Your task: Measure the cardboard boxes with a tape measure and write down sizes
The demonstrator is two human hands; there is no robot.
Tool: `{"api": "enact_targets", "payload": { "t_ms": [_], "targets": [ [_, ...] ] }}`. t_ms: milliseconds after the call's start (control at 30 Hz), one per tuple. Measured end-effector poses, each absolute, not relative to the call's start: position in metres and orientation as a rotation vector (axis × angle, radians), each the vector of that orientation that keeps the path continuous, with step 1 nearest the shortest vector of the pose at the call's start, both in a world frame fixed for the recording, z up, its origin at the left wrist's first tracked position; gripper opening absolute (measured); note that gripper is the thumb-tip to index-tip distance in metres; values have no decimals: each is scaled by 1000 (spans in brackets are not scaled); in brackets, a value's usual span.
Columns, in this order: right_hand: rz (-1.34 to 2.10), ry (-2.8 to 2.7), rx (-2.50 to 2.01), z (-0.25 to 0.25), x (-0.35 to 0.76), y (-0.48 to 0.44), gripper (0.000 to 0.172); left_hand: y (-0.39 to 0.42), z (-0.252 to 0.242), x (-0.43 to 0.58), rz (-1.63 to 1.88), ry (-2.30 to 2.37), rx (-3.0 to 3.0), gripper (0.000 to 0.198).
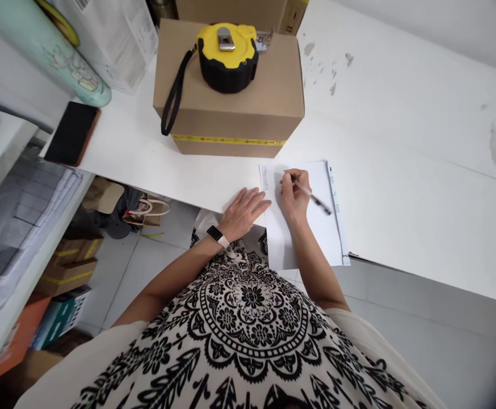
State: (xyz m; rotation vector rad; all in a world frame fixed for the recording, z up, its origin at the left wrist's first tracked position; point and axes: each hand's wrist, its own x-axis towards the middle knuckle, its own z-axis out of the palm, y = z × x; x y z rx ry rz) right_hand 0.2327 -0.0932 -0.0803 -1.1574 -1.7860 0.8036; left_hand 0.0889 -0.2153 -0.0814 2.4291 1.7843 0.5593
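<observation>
My right hand [295, 196] is closed round a pen [316, 199], its tip down at the paper. Under that hand lies a white sheet of paper [316, 233], with small handwriting along its upper left edge and a printed strip down its right side. The sheet's lower part hangs past the table edge. My left hand [243, 213] rests flat on the white table by the sheet's left edge, fingers spread and holding nothing. A smartwatch with a pale band [217, 235] is on the left wrist.
Beyond the hands a cardboard box [231, 128] carries a yellow and black tape measure [228, 57] with a black strap. A phone [72, 133] and a mint-green bottle [56, 57] lie at the left. The white table's [401, 187] front edge runs beside my body.
</observation>
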Motion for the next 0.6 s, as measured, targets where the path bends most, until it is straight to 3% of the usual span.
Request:
{"api": "enact_targets", "payload": {
  "t_ms": [267,333,500,600],
  "targets": [
    [219,-2305,-1376,-80,273,-69,42,-217,-68,80,589,1610,2296,68],
    [181,-2329,-1420,-82,278,-65,46,-217,-47,72,736,1563,2195,67],
    [168,-2271,-1440,-88,281,-60,59,-196,22,30,1432,1917,2103,34],
    [158,-2244,-1417,-93,281,-58,57,-162,50,-7,1532,2224,2059,51]
  ]
}}
